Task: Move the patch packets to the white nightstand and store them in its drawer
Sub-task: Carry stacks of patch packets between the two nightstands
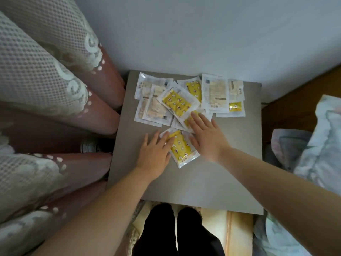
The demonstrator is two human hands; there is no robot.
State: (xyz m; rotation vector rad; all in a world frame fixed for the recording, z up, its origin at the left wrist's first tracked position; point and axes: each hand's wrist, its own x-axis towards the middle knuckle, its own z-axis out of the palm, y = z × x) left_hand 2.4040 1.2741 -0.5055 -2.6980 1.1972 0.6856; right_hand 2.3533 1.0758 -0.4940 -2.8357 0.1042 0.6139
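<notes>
The patch packets (177, 102) lie in a loose, overlapping heap on the grey table (203, 182), towards 12 o'clock of its top, close to the pale wall (203, 34). Some are clear sleeves with beige printed patches; others show a bright yellow patch with a small pattern.

One yellow packet (182, 148) sits apart from the heap at its 6 o'clock side, near the middle of the table and tilted, with its long axis running from about 11 to 5 o'clock.

The left hand (154, 154) lies palm down at 9 o'clock of this packet. Its fingers (165, 138) are straight and a little spread, pointing towards 1 o'clock. The index and middle tips rest on the packet's upper left part, while the outer fingers lie on the bare table beside it.

The right hand (207, 137) lies palm down at 3 o'clock of the same packet. Its fingers (195, 117) are spread wide and flat, pointing towards 11 o'clock. Their tips press on a yellow packet at the heap's near edge, and the thumb lies at the lone packet's right edge. Neither hand pinches or curls round anything.

A lace-trimmed maroon curtain (46, 89) hangs at 9 o'clock of the table. Pale patterned bedding (317, 145) lies at 3 o'clock. The person's dark trouser legs (160, 231) show at 6 o'clock.
</notes>
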